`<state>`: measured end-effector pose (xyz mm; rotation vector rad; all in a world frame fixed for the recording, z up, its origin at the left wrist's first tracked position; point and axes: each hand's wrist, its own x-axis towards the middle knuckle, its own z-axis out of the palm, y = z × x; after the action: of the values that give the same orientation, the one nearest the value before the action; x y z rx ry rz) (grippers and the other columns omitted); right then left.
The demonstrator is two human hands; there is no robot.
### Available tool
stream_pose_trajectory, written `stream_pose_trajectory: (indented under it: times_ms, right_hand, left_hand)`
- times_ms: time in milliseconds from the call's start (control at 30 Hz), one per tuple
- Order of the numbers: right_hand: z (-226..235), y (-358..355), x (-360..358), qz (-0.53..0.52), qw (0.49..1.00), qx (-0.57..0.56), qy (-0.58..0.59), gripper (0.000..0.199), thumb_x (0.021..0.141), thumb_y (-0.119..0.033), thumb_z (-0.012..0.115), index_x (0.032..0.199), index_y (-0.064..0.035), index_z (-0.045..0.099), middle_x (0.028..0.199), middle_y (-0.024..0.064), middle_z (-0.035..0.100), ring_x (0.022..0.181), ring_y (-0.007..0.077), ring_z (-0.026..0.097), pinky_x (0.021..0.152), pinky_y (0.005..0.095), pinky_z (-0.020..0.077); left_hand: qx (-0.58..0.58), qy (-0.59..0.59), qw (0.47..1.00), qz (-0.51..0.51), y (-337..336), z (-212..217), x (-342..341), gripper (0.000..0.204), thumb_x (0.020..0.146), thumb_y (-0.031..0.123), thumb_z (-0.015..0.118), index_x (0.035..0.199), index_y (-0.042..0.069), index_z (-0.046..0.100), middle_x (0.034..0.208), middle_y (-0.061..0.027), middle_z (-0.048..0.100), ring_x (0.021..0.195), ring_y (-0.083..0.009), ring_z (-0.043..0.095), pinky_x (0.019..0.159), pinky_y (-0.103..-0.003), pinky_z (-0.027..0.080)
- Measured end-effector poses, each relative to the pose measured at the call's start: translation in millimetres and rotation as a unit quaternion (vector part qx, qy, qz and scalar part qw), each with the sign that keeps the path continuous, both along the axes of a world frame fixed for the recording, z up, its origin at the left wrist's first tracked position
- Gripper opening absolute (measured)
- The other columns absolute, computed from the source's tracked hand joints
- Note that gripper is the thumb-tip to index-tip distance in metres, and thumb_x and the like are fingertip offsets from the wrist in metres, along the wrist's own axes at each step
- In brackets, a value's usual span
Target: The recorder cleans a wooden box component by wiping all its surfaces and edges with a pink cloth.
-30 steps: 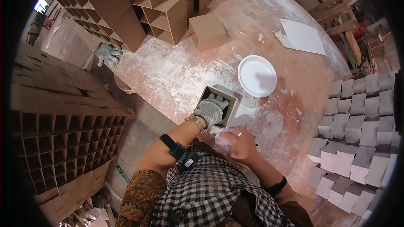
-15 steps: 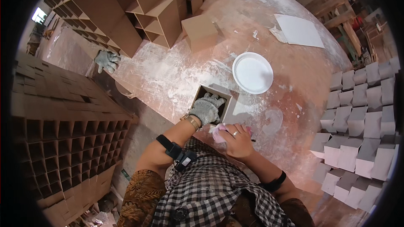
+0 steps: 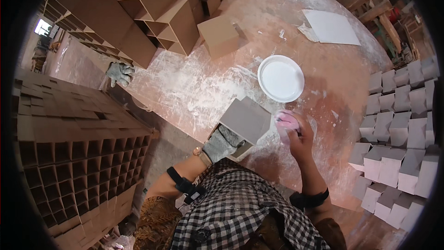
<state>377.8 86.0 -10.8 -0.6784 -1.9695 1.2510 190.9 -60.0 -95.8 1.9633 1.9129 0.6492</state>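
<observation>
My left hand (image 3: 220, 144), in a grey knit glove, reaches into the open end of a small box (image 3: 246, 119) and holds it tilted above the table near my body. The box's smooth grey face is turned up. Its inner fingertips are partly hidden by the box walls. Just right of the box, my bare right hand (image 3: 302, 140) grips a crumpled pink cloth (image 3: 286, 121), apart from the box. Beyond both hands lies a round white plate-like dish (image 3: 281, 78) with pale content or a pale bottom.
Brown open-fronted boxes (image 3: 178, 25) are stacked at the far left, with a single box (image 3: 218, 37) beside them. More brown boxes (image 3: 83, 148) pile up at left. Grey-white boxes (image 3: 397, 129) stand in rows at right. A loose glove (image 3: 120, 74) and a white sheet (image 3: 332, 28) lie farther off.
The box has been tipped up by my left hand, so its grey face now shows. My right hand, with the pink cloth, has moved right and away from my body.
</observation>
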Motion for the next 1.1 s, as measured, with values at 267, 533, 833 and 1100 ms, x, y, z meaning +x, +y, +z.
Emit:
stream_pose_trajectory:
  times_ms: [267, 533, 833, 1100]
  right_hand:
    - [22.9, -5.3, -124.8, 0.303, 0.937, 0.171, 0.007, 0.04, 0.07, 0.003, 0.054, 0.109, -0.0054, 0.06, 0.1, 0.0134, 0.06, 0.091, 0.0318, 0.058, 0.08, 0.0395, 0.0457]
    - [24.7, -23.0, -59.5, 0.373, 0.908, 0.181, -0.066, 0.039, 0.069, -0.001, 0.056, 0.106, -0.0128, 0.059, 0.106, 0.0071, 0.059, 0.091, 0.0297, 0.055, 0.078, 0.0417, 0.0421]
    - [-30.2, 7.0, -15.7, -0.039, 0.984, -0.171, -0.023, 0.028, 0.081, -0.003, 0.055, 0.108, 0.0008, 0.058, 0.097, 0.0125, 0.061, 0.092, 0.0193, 0.058, 0.078, 0.0294, 0.0463]
    - [-33.2, -43.3, -36.3, 0.001, 0.998, 0.025, -0.062, 0.034, 0.077, 0.001, 0.052, 0.111, 0.0007, 0.056, 0.098, 0.0177, 0.06, 0.094, 0.0275, 0.059, 0.082, 0.0355, 0.0454]
  left_hand:
    - [-0.078, -0.435, 0.89, 0.109, 2.6, -39.8, -1.9, 0.035, 0.098, 0.021, 0.036, 0.131, 0.007, 0.04, 0.129, -0.0083, 0.047, 0.117, -0.0153, 0.046, 0.1, -0.029, 0.038]
    - [-0.086, -0.375, 0.921, 0.064, -2.0, -35.6, -7.4, 0.037, 0.097, 0.021, 0.038, 0.13, 0.007, 0.041, 0.128, -0.0091, 0.048, 0.116, -0.0159, 0.047, 0.098, -0.03, 0.039]
    - [-0.078, -0.303, 0.949, 0.032, 17.0, -36.9, -11.2, 0.038, 0.095, 0.021, 0.041, 0.13, 0.007, 0.041, 0.126, -0.0099, 0.049, 0.115, -0.0166, 0.048, 0.097, -0.031, 0.04]
    - [-0.081, -0.182, 0.98, 0.007, 15.4, -26.8, -16.6, 0.04, 0.093, 0.022, 0.043, 0.13, 0.007, 0.042, 0.124, -0.0107, 0.05, 0.114, -0.0172, 0.049, 0.096, -0.032, 0.042]
